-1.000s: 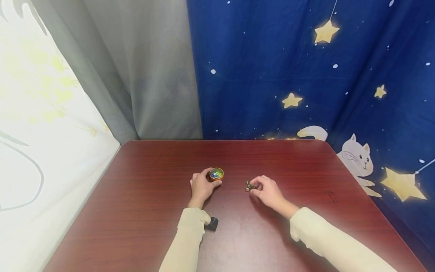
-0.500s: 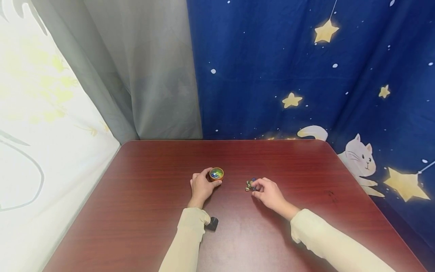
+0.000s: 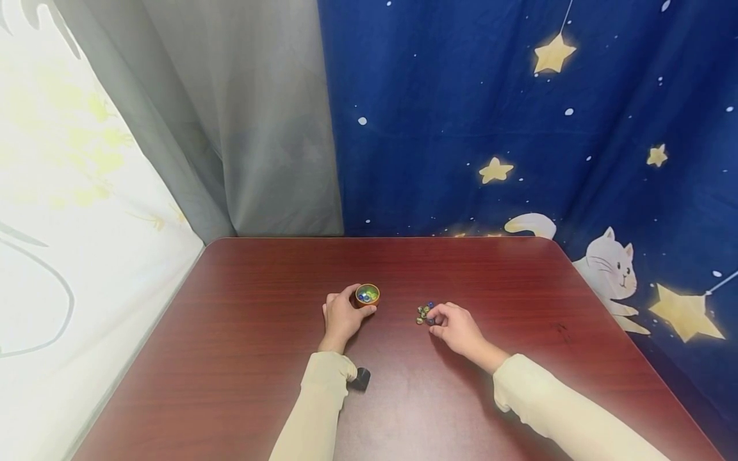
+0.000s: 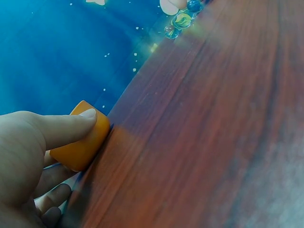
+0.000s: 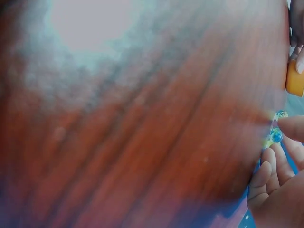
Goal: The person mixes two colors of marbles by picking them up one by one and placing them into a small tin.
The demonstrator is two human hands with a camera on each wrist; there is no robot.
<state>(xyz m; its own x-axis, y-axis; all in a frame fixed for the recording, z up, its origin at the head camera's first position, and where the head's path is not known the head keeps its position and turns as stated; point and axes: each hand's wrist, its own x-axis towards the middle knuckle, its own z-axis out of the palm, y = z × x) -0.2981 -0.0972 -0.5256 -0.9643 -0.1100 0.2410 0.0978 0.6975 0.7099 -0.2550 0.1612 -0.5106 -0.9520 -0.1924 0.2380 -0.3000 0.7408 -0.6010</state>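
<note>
A small orange cup point(image 3: 368, 305) with glass marbles point(image 3: 365, 295) in it stands on the table. My left hand point(image 3: 342, 320) grips the cup from the side; in the left wrist view the thumb lies along its wall. To the right, several blue and green-yellow glass marbles point(image 3: 423, 314) lie in a loose cluster, also seen at the top of the left wrist view. My right hand point(image 3: 458, 328) is at their right edge, thumb and index fingertips round a blue marble point(image 3: 430, 321). Whether it pinches that marble is not clear; its other fingers are loosely curled point(image 5: 268, 175).
The reddish-brown wooden table point(image 3: 277, 275) spreads around both hands. A black cylindrical piece point(image 3: 360, 379) sits by the left cuff. Behind the table hang a grey curtain point(image 3: 277, 128) and a blue star-patterned one point(image 3: 415, 179).
My right hand has drawn back slightly to the right, uncovering more of the marbles, blue ones among them. The left hand and the cup have stayed in place.
</note>
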